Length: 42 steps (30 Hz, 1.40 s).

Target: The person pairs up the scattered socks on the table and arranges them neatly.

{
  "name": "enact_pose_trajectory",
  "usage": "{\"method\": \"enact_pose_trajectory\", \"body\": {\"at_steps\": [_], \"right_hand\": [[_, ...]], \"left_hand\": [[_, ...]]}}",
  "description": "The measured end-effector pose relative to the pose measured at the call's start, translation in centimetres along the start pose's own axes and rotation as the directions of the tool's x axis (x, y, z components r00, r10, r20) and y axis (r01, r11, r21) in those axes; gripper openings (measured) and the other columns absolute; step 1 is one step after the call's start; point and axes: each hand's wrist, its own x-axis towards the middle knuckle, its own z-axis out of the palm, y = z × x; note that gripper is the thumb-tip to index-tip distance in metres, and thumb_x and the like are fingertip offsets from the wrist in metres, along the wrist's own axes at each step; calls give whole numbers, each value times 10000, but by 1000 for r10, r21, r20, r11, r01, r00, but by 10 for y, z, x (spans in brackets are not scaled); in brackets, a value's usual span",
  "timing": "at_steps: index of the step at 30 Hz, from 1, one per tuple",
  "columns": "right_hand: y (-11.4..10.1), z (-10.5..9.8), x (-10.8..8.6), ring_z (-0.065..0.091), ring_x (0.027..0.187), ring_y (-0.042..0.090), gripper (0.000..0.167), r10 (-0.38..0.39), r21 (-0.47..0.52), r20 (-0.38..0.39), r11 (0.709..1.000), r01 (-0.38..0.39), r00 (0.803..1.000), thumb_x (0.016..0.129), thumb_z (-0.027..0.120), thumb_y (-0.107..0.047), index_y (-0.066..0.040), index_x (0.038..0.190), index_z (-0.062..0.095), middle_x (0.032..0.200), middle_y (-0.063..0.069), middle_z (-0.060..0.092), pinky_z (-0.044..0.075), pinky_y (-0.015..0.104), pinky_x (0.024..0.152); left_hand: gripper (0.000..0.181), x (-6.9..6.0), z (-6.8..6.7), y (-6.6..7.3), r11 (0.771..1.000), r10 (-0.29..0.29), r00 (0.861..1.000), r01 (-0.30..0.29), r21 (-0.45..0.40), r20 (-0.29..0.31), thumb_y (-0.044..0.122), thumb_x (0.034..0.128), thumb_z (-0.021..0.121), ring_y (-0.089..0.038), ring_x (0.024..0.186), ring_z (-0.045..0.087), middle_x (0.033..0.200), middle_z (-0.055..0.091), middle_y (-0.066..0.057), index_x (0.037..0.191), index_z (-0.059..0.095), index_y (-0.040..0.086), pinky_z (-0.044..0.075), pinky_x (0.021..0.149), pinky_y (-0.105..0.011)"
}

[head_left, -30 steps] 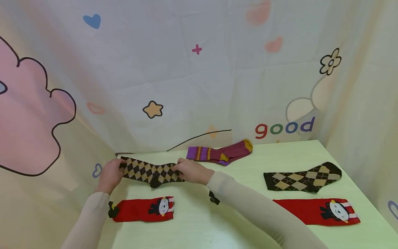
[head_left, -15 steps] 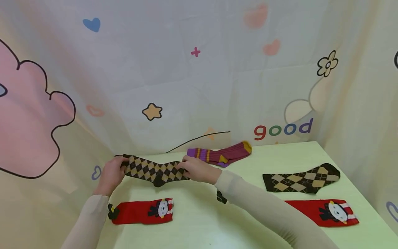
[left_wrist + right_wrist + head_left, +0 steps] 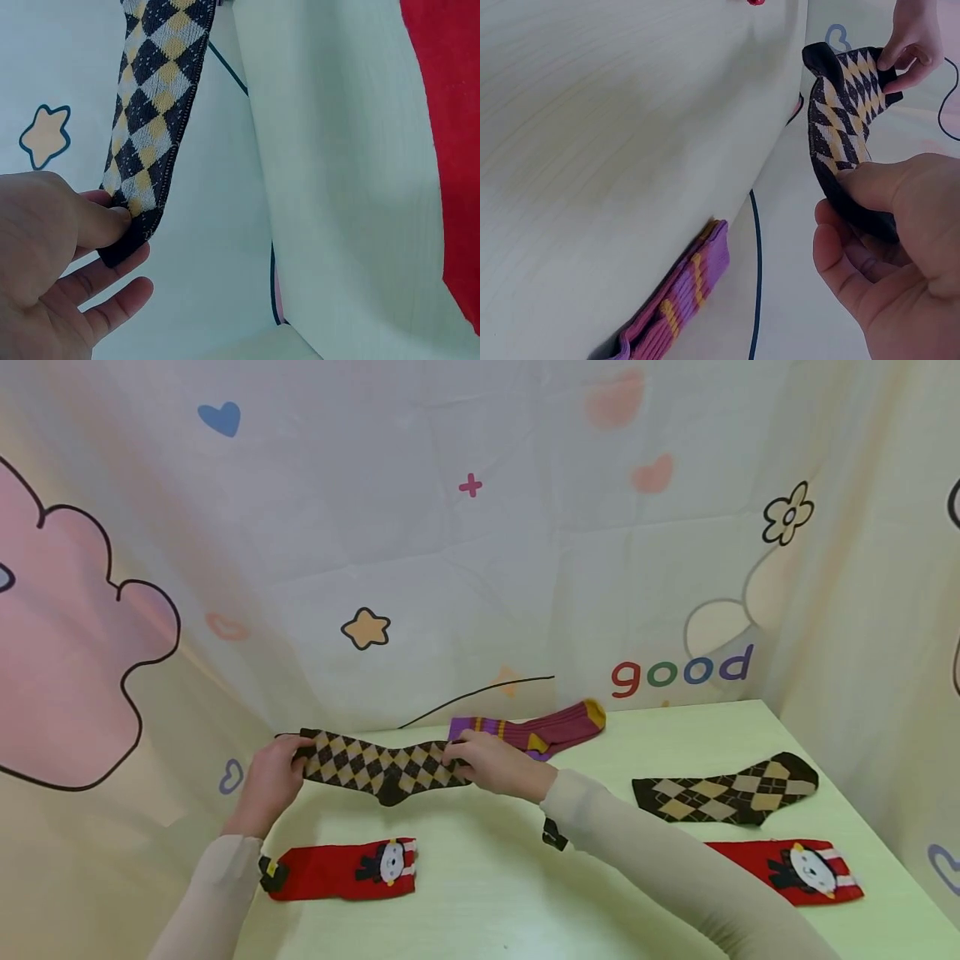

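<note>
The left hand [image 3: 270,783] pinches the cuff [image 3: 131,240] and the right hand [image 3: 501,765] the toe [image 3: 855,212] of a diamond-patterned sock [image 3: 375,766], stretched above the far left of the table [image 3: 495,893]; a red sock [image 3: 322,871] lies on the table's left side, a purple sock [image 3: 562,727] along its back edge.

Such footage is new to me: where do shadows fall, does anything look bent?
Head view: soft shadows on the pale green table below the held black-and-tan knit argyle sock; left wrist view: a blurry shadow on the table; right wrist view: faint shadows, and the table edge looks bowed.
</note>
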Motion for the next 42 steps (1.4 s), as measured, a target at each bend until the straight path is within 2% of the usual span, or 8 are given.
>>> {"method": "enact_pose_trajectory", "body": {"at_steps": [9,15,19,24,29,32,36,42], "right_hand": [[3,-11,-14,636,940,209,208,-49,20,-47,999,50,998,949,723,-30,-59,1155,730,1099,84,690,567,294,791],[7,-18,-21,657,974,217,261,-20,0,-55,1000,20,998,946,726,-28,-61,1205,722,1127,77,708,571,337,828],[11,-22,-29,647,919,196,287,-10,-19,-61,1000,9,998,943,733,-37,-61,1229,719,1093,77,706,564,322,797],[17,-26,-39,640,869,155,315,3,-29,-65,1000,-5,998,938,742,-43,-72,1251,714,1076,62,709,557,284,751],[23,-29,-49,606,814,115,333,22,2,-82,1000,-22,996,931,749,-38,-82,1259,713,1039,39,707,546,251,723],[26,-32,-57,572,763,93,332,21,11,-91,1000,-20,996,936,742,-31,-83,1263,712,1025,35,706,531,227,695],[30,-35,-66,567,726,82,327,26,12,-93,1000,-25,995,946,726,-23,-78,1267,707,1058,54,725,529,224,684],[35,-39,-81,695,893,155,322,18,-6,-118,1000,-19,993,937,734,-20,-78,1253,714,1144,66,743,591,320,815]], "left_hand": [[279,1,-1,9,999,45,999,-45,-13,-18,-136,909,615,-457,1008,655,1164,674,-276,1168,702,-74,540,863,-594],[280,2,-2,20,999,46,999,-47,-25,-19,-122,920,620,-455,1040,644,1176,674,-267,1179,705,-60,533,894,-598],[271,2,-3,29,998,54,998,-55,-30,-27,-114,914,643,-463,1064,625,1163,682,-258,1168,713,-53,519,912,-607],[265,0,-3,37,995,96,993,-98,-28,-65,-120,887,683,-423,948,650,1111,705,-237,1135,732,-42,543,830,-575],[276,-3,-2,46,989,136,987,-140,-45,-86,-137,868,702,-320,781,649,1085,711,-224,1124,737,-39,558,698,-487],[291,-4,-1,51,987,141,987,-147,-70,-79,-143,864,706,-277,735,642,1085,706,-218,1134,733,-39,563,657,-457],[295,-5,1,58,987,131,991,-134,-84,-41,-127,880,709,-271,761,662,1101,702,-193,1156,731,-25,584,680,-444],[294,-6,7,68,985,130,991,-132,-108,-21,-107,885,725,-251,780,663,1109,704,-165,1162,734,-10,598,703,-425]]}}
